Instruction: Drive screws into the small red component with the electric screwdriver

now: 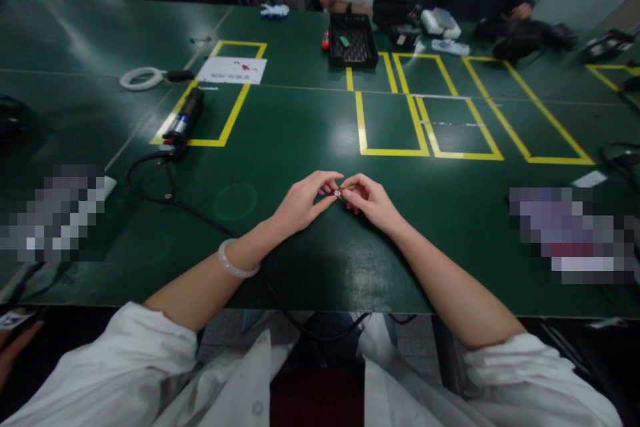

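My left hand [311, 197] and my right hand [367, 199] meet above the middle of the green table [310, 267]. Between their fingertips is a small part [337, 193], shiny with dark red and whitish spots, too small to name. Thumb and fingers of each hand pinch it from either side. Much of the part is covered by the fingers. A pale bangle [230, 259] circles my left wrist, and both forearms reach in from the table's near edge.
A black power screwdriver [186, 113] lies left, its cable [200, 212] running towards me. Beyond are a white paper sheet [233, 71], a coiled white tube [141, 79] and a black tray [353, 41] holding a green piece. Yellow tape [395, 152] marks rectangles. Two people sit opposite.
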The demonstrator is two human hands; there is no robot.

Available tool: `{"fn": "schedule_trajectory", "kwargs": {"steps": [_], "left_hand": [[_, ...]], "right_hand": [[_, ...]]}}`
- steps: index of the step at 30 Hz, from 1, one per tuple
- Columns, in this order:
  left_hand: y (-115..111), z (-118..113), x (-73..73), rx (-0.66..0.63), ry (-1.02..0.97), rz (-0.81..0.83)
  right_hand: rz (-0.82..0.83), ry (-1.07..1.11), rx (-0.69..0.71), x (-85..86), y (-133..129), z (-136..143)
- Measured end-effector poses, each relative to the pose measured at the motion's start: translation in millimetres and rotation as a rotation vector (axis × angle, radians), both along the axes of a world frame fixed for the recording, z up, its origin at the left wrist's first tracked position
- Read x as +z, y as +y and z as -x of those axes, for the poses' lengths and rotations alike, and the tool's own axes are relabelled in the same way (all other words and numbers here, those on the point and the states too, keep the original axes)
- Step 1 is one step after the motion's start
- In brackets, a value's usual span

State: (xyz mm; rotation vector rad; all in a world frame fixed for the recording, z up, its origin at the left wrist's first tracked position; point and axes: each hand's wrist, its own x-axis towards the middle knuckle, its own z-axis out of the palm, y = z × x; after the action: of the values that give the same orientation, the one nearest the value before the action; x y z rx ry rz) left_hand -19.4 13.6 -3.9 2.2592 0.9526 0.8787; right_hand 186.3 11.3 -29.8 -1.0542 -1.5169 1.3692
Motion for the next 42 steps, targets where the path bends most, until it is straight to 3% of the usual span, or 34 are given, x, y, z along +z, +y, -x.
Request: {"fn": "schedule_trajectory", "kwargs": {"steps": [5, 15, 22, 26, 30, 35, 38, 42], "left_hand": [[1, 1, -0.6, 0.02, 0.001, 0.039], [1, 1, -1.2, -0.001, 0.011, 0.063], [17, 21, 14.1, 0.094, 0.101, -0.016], [48, 64, 22.7, 0.278, 0.224, -0.079], [83, 138, 24.6, 0.591, 0.412, -0.112], [115, 243, 22.5, 0.976, 0.671, 0.186], [129, 283, 19.9, 0.99, 0.85, 0.323], [134, 296, 20.4, 0.924, 0.936, 0.299]], "right_hand": [[-0.106, -0.07, -0.01, -0.5, -1, -1], [-0.169, -0.168, 0.003, 0.7, -1, -1], [-0.117, -0.193, 0.024, 1.2, -2, -2], [-0.112, -0.201, 0.034, 3.3, -2, -1], [-0.108, -0.209, 0.035, 5.1, -2, -1], [-0.112, -0.213, 0.031, 4.6, -2, -2], [-0.116, -0.205, 0.033, 3.7, -2, -1], [-0.111, -0.203, 0.034, 3.1, -2, -1]]}}
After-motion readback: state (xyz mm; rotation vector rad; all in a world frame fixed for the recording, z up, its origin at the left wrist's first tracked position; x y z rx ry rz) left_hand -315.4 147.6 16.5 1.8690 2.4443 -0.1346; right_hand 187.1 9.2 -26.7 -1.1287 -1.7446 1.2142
